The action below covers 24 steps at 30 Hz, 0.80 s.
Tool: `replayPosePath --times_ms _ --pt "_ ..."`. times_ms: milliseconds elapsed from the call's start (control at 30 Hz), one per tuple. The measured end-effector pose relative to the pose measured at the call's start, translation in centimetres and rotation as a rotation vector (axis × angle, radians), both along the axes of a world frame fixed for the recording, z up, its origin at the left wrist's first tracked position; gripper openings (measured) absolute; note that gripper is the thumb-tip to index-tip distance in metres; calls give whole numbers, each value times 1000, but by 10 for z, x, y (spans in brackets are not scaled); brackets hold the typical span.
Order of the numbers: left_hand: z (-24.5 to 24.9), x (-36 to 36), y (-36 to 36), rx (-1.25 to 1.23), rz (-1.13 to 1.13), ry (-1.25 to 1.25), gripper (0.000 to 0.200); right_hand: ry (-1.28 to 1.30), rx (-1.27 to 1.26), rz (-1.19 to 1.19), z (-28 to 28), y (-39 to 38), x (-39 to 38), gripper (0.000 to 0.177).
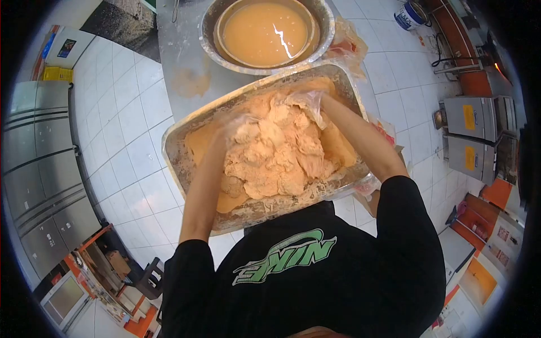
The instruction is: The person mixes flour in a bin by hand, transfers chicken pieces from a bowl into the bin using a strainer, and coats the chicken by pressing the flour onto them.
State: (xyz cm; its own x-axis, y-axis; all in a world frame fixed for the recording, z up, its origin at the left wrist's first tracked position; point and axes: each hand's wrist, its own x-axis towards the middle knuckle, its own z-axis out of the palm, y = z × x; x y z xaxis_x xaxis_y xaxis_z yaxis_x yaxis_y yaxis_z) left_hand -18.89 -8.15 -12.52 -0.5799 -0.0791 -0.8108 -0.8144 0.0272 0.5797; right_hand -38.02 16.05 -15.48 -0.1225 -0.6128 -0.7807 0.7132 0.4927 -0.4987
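A rectangular metal tray (179, 159) holds a heap of orange-floured pieces (276, 158). Both my hands wear thin clear plastic gloves and are sunk into the heap. My left hand (234, 130) presses into its left far side. At the far right corner my right hand (307, 106) digs into the pieces. The fingers of both hands are hidden by the coating, so their grip cannot be seen. Beyond the tray stands a round metal bowl (322, 25) filled with smooth orange batter (262, 34).
The tray and bowl rest on a steel table (180, 62) smeared with flour. White tiled floor lies on both sides. Steel cabinets (39, 163) stand at the left, metal appliances (476, 132) at the right, and a bucket (408, 15) sits at the top right.
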Motion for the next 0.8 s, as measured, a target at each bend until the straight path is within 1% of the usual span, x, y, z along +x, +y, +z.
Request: replayPosePath --times_ms 67,100,133,200,233,300,367,400,433,467,533,600,700,733,767,800 --pt "-11 -4 16 21 24 32 31 282 99 177 15 -7 16 39" --pt "-38 2 15 54 66 69 28 422 151 266 25 -9 21 42" --pt "-64 8 13 88 106 105 25 560 82 418 34 -12 20 41" --pt "-42 8 22 63 116 161 26 838 -64 716 62 -17 18 40" --pt "-25 8 27 11 103 204 27 878 -12 782 83 -19 18 41" --pt "12 5 36 -116 76 311 28 968 101 906 153 -21 30 44" --pt "42 5 42 -250 42 423 29 1036 261 851 207 -23 49 43" --pt "56 7 43 -318 28 479 30 1068 340 821 222 -21 57 43" --pt "69 10 43 -381 4 504 30 1217 133 633 211 -16 63 41" --pt "81 13 41 -447 -23 528 31 1348 -77 439 185 -7 68 40" --pt "100 26 34 -584 -79 534 32 1547 -225 266 177 14 76 37" --pt "114 48 22 -734 -135 496 33 1724 -93 317 192 29 82 36" --pt "121 77 15 -913 -168 422 35 1211 235 478 224 46 82 45" --pt "121 85 15 -935 -169 424 36 1313 203 538 202 53 79 49" --pt "122 92 18 -961 -170 424 37 1414 169 598 161 58 73 53" --pt "122 97 22 -975 -170 440 38 1515 133 656 139 62 70 58"
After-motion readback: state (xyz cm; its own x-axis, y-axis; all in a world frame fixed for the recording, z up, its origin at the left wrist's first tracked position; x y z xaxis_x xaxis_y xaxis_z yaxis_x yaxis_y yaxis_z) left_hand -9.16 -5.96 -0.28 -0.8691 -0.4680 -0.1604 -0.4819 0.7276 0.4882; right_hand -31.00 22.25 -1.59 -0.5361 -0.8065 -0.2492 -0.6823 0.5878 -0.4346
